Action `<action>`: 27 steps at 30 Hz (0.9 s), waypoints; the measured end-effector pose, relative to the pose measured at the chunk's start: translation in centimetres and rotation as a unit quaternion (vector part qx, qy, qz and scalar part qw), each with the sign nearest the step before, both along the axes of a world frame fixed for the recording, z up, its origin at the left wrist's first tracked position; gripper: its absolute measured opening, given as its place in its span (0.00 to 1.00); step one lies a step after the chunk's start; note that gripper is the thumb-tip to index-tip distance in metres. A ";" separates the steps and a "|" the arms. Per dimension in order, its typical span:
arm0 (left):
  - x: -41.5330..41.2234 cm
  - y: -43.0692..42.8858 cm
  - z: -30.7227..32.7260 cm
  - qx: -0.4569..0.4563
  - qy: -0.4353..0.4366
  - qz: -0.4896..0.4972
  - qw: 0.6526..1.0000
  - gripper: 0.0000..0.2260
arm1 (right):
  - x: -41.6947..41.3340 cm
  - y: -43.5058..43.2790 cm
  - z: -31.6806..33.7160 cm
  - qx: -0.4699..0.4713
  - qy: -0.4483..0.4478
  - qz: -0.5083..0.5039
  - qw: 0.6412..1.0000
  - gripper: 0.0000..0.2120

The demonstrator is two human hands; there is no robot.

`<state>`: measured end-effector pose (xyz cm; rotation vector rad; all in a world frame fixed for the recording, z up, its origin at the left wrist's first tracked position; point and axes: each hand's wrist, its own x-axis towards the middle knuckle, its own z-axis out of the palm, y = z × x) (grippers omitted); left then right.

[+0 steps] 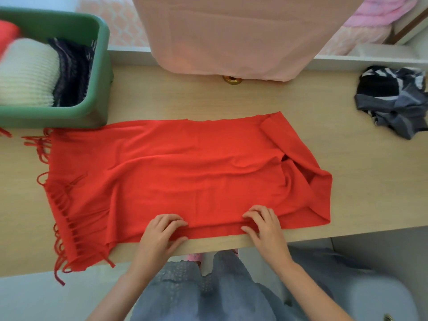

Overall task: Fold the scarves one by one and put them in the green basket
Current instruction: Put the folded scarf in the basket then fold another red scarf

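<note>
Hands first: we see our left hand [162, 230] and right hand [261, 225] side by side at the near edge of the pale wooden table [231, 98], each pinching the near hem of the bright red fringed scarf [185, 172], thumbs under the fabric and fingers curled on top. The scarf lies spread flat across the middle of the table, its tasselled fringe [62, 218] trailing at the left end and partly hanging over the near edge, while its right end is doubled back in a loose fold. At the far left sits the green plastic basket [102, 66], its near wall just beside the scarf's far left corner. Inside it we make out a cream ribbed knit scarf [27, 75], a dark patterned scarf [71, 72] to its right and a red piece [7, 35] at the far left. On the far right of the table lies a crumpled grey, black and white scarf [393, 100], well apart from the red one. A pale pink cloth [231, 35] hangs over the far edge.
</note>
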<state>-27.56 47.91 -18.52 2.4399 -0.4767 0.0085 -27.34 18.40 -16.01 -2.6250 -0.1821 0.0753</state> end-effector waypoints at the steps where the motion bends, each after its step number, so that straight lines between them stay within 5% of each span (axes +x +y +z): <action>1: 0.2 0.1 -0.1 0.000 0.006 0.012 1.000 0.13 | 0.4 0.1 -0.1 0.000 -0.002 -0.013 1.000 0.11; 5: 1.8 0.5 0.4 -0.004 0.039 0.037 0.999 0.10 | 2.4 0.5 0.2 -0.011 -0.017 0.011 1.000 0.04; 10: 2.5 0.7 1.3 -0.039 0.111 0.046 0.992 0.12 | 3.5 -0.2 0.8 0.023 0.010 0.004 1.000 0.15; 19: 3.1 0.2 2.0 -0.047 0.153 0.119 0.980 0.08 | 4.3 0.7 0.3 0.006 0.063 -0.028 0.998 0.08; 24: 3.8 -0.1 2.3 -0.072 0.185 0.166 0.966 0.07 | 3.8 1.3 0.8 0.015 0.073 0.056 0.996 0.17; 27: 4.2 -0.3 2.3 -0.058 0.185 0.144 0.970 0.07 | 3.6 1.2 0.1 -0.006 0.064 0.060 0.996 0.12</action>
